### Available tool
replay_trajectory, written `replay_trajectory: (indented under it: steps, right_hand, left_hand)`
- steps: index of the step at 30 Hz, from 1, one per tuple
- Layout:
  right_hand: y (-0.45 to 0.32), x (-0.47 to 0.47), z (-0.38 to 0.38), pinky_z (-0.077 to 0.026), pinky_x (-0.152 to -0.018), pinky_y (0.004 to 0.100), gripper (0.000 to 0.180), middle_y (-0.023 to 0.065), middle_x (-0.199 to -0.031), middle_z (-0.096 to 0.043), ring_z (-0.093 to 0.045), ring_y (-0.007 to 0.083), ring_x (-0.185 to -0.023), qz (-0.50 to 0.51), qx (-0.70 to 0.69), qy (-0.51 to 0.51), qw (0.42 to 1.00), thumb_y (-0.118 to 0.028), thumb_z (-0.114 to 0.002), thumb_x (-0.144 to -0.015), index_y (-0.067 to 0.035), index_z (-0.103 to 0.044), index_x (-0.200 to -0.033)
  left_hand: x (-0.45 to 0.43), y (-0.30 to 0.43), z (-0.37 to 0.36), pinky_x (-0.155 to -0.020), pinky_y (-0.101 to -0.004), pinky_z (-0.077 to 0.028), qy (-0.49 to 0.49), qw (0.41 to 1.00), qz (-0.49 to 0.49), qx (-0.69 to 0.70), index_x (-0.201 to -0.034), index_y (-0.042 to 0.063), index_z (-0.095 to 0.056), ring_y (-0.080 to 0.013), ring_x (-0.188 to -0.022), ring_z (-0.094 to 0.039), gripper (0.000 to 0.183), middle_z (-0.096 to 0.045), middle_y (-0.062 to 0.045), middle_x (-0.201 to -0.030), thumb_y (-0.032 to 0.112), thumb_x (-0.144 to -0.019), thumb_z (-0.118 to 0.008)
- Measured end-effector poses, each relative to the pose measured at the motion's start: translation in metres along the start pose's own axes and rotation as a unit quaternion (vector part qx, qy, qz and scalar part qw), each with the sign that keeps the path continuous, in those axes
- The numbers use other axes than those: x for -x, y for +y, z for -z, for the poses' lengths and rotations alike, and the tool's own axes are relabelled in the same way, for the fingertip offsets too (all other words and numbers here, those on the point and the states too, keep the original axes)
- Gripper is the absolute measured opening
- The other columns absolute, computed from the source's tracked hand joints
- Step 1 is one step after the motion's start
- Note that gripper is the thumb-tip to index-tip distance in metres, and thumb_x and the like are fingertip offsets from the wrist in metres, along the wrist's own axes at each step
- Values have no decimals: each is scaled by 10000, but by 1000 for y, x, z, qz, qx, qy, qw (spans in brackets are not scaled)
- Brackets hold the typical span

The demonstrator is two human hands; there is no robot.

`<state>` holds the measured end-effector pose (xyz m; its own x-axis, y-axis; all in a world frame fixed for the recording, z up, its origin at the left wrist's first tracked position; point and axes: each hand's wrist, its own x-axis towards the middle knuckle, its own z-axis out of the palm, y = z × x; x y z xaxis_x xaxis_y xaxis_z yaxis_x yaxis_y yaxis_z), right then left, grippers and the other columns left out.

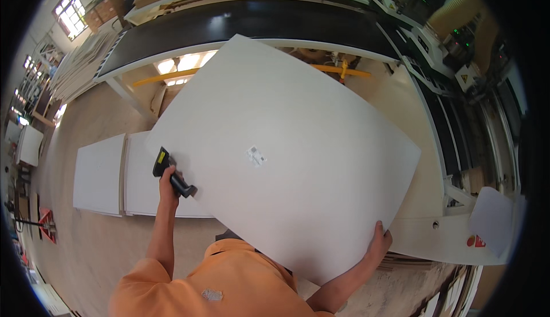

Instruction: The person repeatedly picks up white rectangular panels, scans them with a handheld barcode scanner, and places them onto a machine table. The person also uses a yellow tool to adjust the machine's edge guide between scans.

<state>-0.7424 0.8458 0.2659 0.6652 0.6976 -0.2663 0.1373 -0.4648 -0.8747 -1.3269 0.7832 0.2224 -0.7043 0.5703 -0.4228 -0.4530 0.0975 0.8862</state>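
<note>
A large white board (292,115) is held up in front of my body, turned at an angle. Near its middle sits a printed label (256,156) with a code on it. My left hand (170,183) grips a black handheld barcode scanner (161,162) by its handle, at the board's left edge. The scanner's head bears a yellow sticker. My right hand (380,240) clasps the lower right edge of the board, thumb on the upper face and fingers out of sight beneath.
Beyond the board runs a black conveyor belt (275,18) on a white frame. Woodworking machinery (455,59) stands to the right. Stacked white panels (101,175) lie at left on the floor. Further left are a red pallet jack (47,226) and leaning boards (84,65).
</note>
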Motion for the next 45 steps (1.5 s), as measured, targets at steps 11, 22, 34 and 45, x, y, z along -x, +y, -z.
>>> replay_trajectory:
  steps: [11, 22, 34, 45]
  right_hand:
    - [-47, -117, -61, -446, -917, 380, 568, 175, -1158, -622, -587, 282, -1021, -61, 48, 27, 997, -336, -666, -863, 87, -570, -1230]
    - [-90, -230, -117, -455, -934, 384, 659, 181, -1198, -564, -545, 277, -1114, -90, 48, -103, 989, -383, -610, -925, 81, -425, -1354]
    - [-171, -382, -187, -379, -1029, 369, 693, 202, -1320, -536, -514, 297, -1209, -9, 168, -152, 974, -427, -597, -910, 84, -447, -1354]
    - [-214, -447, -252, -386, -1005, 367, 601, 179, -1250, -576, -529, 272, -1145, 37, 133, -207, 968, -395, -612, -909, 71, -517, -1277]
  left_hand:
    - [-115, 27, -202, -445, -243, -358, -126, 984, 37, -118, -825, 148, -556, -89, -555, -529, 303, -552, 19, -669, 429, -798, -668]
    - [-152, 72, -283, -391, -223, -253, -139, 924, 52, -353, -1010, 117, -555, -44, -477, -458, 362, -562, 20, -703, 397, -805, -658]
    - [-103, 114, -490, -600, -316, -458, -325, 693, -85, -638, -820, -30, -626, -174, -605, -504, 285, -554, -75, -637, 193, -671, -720]
    - [-120, 129, -546, -592, -325, -465, -279, 717, -44, -637, -801, -22, -638, -170, -594, -529, 239, -582, -63, -644, 171, -678, -706]
